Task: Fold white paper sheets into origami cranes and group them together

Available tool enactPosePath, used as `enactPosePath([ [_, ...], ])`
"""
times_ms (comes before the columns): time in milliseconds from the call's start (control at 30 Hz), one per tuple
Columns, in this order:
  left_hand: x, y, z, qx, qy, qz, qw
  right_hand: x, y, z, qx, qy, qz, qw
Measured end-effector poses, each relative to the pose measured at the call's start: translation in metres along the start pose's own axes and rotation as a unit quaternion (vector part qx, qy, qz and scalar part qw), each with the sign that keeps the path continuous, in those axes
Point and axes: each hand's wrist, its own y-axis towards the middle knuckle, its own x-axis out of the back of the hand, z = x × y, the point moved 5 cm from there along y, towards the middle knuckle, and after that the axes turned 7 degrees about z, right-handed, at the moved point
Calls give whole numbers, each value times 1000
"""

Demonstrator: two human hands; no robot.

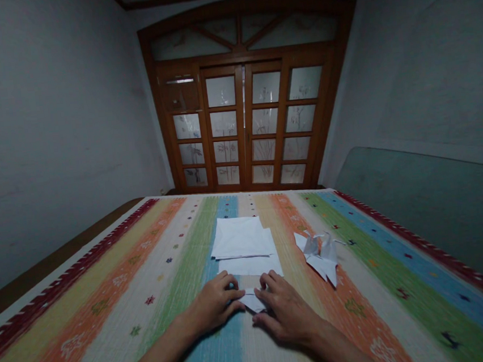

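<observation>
While the left hand (214,306) and right hand (285,313) rest their fingers on a small folded paper (253,301), neither clearly gripping it, a stack of unfolded sheets (242,239) lies just beyond that paper, and two finished paper cranes (320,257) lie beyond it to the right, on the striped bedspread (108,307).

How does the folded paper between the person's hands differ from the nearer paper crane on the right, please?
The folded white paper lies low and flat, while the paper crane rises in raised, pointed folds. The paper sits between the left hand and right hand, partly hidden; the crane stands apart from them, fully visible. Both are white folded paper on the striped bedcover.
</observation>
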Motion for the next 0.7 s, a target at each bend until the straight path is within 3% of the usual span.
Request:
enactPosePath([
  [167,-9,0,7,6,6,-16,1000,-13,0,3,-32,-16,4,999],
  [367,-14,0,10,13,-77,-23,997,-29,2,3,-69,-37,-22,997],
  [700,-13,3,16,79,-155,-56,983,-23,6,-6,-67,-25,-22,997],
])
